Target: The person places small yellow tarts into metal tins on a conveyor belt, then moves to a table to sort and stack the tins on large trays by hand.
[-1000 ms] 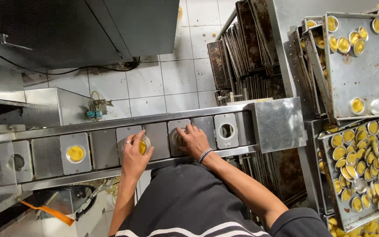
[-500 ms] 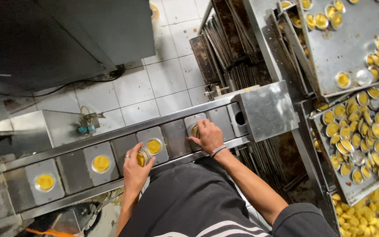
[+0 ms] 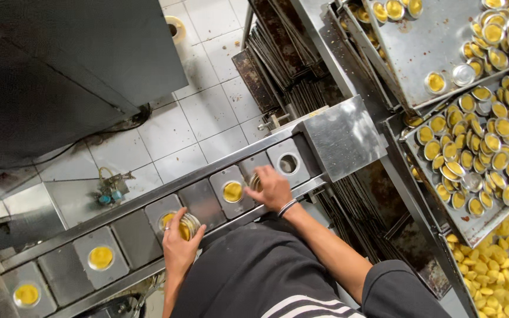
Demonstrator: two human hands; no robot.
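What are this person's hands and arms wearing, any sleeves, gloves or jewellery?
Both hands are bare, with no gloves. The right hand has a dark band with a pale edge around its wrist. The left hand wears nothing visible. The right forearm is uncovered up to a dark short sleeve.

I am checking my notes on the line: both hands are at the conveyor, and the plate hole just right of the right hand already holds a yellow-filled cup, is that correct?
Not quite. Both hands, left hand and right hand, are at the conveyor, but the head view shows the hole just right of the right hand is empty. The filled cup sits on its left.
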